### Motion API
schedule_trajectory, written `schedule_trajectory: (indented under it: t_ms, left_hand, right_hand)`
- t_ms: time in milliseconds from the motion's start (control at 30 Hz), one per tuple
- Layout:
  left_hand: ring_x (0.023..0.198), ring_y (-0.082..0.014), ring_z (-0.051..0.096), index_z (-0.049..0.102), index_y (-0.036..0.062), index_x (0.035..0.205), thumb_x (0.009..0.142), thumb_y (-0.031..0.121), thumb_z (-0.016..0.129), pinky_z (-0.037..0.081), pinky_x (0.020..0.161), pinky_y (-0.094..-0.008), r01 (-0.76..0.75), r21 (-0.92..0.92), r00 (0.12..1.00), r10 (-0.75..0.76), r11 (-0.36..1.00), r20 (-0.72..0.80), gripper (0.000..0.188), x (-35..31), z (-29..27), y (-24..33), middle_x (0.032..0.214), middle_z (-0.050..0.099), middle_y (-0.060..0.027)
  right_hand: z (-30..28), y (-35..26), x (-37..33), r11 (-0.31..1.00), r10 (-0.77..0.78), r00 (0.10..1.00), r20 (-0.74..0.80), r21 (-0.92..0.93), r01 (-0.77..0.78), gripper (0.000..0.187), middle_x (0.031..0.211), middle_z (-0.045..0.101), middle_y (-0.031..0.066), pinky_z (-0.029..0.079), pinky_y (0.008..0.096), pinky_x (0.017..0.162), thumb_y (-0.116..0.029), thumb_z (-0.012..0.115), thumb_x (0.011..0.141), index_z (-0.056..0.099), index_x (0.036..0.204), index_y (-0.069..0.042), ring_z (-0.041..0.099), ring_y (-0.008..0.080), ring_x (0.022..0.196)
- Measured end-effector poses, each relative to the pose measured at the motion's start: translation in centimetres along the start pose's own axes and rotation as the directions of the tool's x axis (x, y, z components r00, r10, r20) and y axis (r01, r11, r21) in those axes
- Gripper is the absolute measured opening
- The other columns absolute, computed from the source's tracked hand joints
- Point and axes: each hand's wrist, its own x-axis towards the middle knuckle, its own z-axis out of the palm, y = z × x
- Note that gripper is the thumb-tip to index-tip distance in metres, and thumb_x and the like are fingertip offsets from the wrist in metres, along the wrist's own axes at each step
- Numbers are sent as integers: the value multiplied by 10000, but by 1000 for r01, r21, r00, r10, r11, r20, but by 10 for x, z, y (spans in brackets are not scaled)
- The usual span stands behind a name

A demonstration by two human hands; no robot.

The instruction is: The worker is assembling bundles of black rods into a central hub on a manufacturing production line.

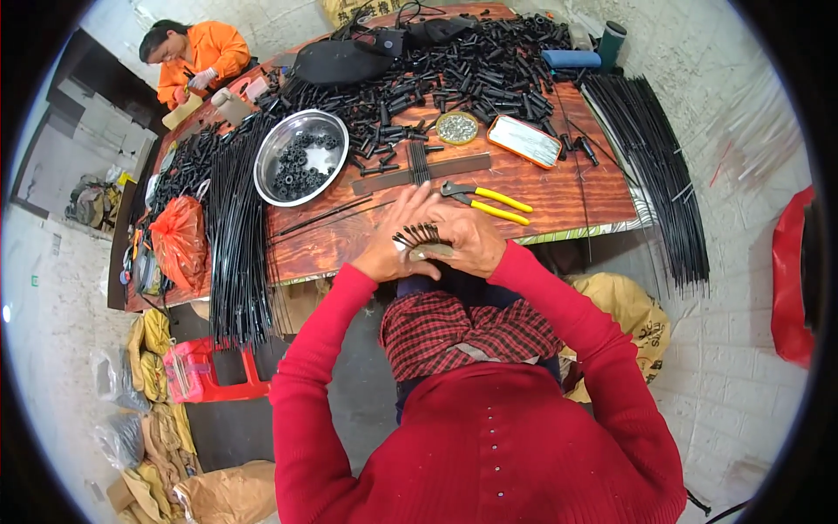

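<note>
In front of my lap, my two hands come together around a small bundle of thin black rods [419, 163]. My left hand [384, 246] wraps the bundle from the left, its fingers stretched along the rods and its thumb beneath. From the other side, my right hand [474, 239] grips close to the near ends, which fan out in a row between the hands. Beyond my fingers the rods run over a dark flat strip [467, 166] on the table. End cutters [493, 203] with yellow handles lie just right of my hands.
A steel bowl [266, 179] of black rings, a round tin [456, 128] and a white-topped tray [524, 142] stand on the red-brown table [567, 196]. Black fittings [471, 83] heap behind. Long black rods [231, 253] overhang its edge. A co-worker in orange [209, 52] sits far left.
</note>
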Motion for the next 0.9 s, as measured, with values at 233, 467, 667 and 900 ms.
schedule_trajectory:
  t_ms: [233, 467, 667, 900]
  left_hand:
    - [1247, -285, 586, 569, -4, 1341, 767, 173, 805, 400, 1089, -381, 70, -537, 942, -233, 841, -241, 645, -1, -82, 73, 1244, 666, -166]
    - [903, -187, 719, 732, -8, 1086, 832, 37, 724, 533, 840, -313, 131, -372, 921, -252, 919, -297, 258, 8, -101, 107, 953, 752, -129]
    - [833, -164, 717, 732, -2, 1103, 839, 42, 728, 534, 795, -280, 120, -375, 899, -261, 919, -353, 268, 9, -99, 105, 969, 757, -121]
    - [820, -192, 715, 733, 14, 1102, 854, 55, 712, 543, 744, -295, 148, -353, 897, -275, 924, -346, 252, 8, -101, 104, 916, 744, -140]
  right_hand:
    - [-7, -3, 7, 999, 36, 999, 29, 5, -36, 281, 999, 658, 136, 527, 408, 752, -187, 735, 798, 690, 1023, -25, 657, 340, 893]
    - [-6, 6, 7, 999, -9, 998, 59, -31, 11, 346, 930, 616, 136, 507, 436, 748, -195, 773, 776, 674, 1065, -30, 624, 348, 885]
    - [-8, 9, 3, 997, 66, 993, 100, -41, -62, 338, 913, 607, 126, 495, 438, 744, -184, 755, 791, 671, 1095, -63, 615, 336, 876]
    - [-6, 14, 4, 1000, 24, 995, 99, -11, -23, 364, 920, 612, 128, 494, 447, 761, -198, 743, 803, 664, 1137, -77, 614, 338, 894]
